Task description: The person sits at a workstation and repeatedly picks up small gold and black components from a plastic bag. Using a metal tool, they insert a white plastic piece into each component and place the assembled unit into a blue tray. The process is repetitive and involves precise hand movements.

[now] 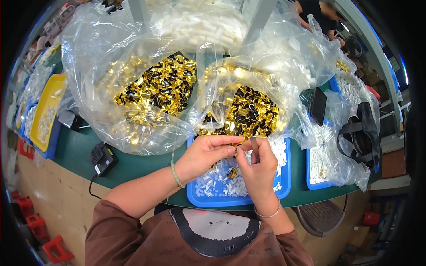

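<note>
Both of my hands meet above a blue tray (194, 195) of small white plastic pieces (230, 188). My left hand (206, 153) pinches a small gold-and-dark part (238, 145), mostly covered by the fingertips. Closed beside it, my right hand (258, 162) has its thumb and finger at the same part. A thin dark grey strip (254, 148) is caught between the right fingers. One loose gold piece (231, 173) lies on the white pieces below.
Clear bags of shiny gold-and-black parts (162, 84) (253, 111) lie beyond the tray. A black corded device (103, 159) sits left, near a yellow tray (46, 106). To the right are a phone (318, 106), another blue tray (309, 173) and a black bag (360, 137).
</note>
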Demonstrator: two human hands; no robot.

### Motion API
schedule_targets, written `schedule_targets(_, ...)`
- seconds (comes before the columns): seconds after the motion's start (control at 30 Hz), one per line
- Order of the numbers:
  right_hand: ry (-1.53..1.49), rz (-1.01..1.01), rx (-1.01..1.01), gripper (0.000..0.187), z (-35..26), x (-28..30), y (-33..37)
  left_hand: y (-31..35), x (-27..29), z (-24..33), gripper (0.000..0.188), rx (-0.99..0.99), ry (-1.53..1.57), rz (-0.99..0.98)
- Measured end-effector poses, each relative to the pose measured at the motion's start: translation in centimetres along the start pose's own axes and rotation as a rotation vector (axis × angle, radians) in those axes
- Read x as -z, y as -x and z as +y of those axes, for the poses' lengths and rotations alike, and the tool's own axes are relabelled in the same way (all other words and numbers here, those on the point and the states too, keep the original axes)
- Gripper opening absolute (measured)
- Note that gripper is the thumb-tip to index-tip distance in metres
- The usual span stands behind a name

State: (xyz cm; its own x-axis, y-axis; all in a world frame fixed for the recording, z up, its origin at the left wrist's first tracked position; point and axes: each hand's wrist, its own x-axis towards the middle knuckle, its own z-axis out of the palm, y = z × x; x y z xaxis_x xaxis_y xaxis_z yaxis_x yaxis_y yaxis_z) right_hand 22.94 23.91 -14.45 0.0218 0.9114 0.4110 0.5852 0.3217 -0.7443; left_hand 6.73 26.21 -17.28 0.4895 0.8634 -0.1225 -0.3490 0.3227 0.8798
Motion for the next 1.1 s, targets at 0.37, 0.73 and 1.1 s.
schedule_targets(0.37, -0.18, -0.056, -0.163, 0.023, 0.3, 0.4, -0.2, 0.0, -0.1, 0.6, 0.035, 0.024, 0.049, -0.019)
schedule_targets(0.73, -0.161, -0.121, -0.048, 0.024, 0.8, 0.6, -0.2, 0.3, -0.1, 0.9, 0.032, 0.022, 0.125, -0.002)
schedule_targets(1.1, -0.114, -0.151, -0.043, 0.019, 0.9, 0.5, 0.2, 0.3, -0.4, 1.0, 0.024, -0.024, -0.006, 0.057)
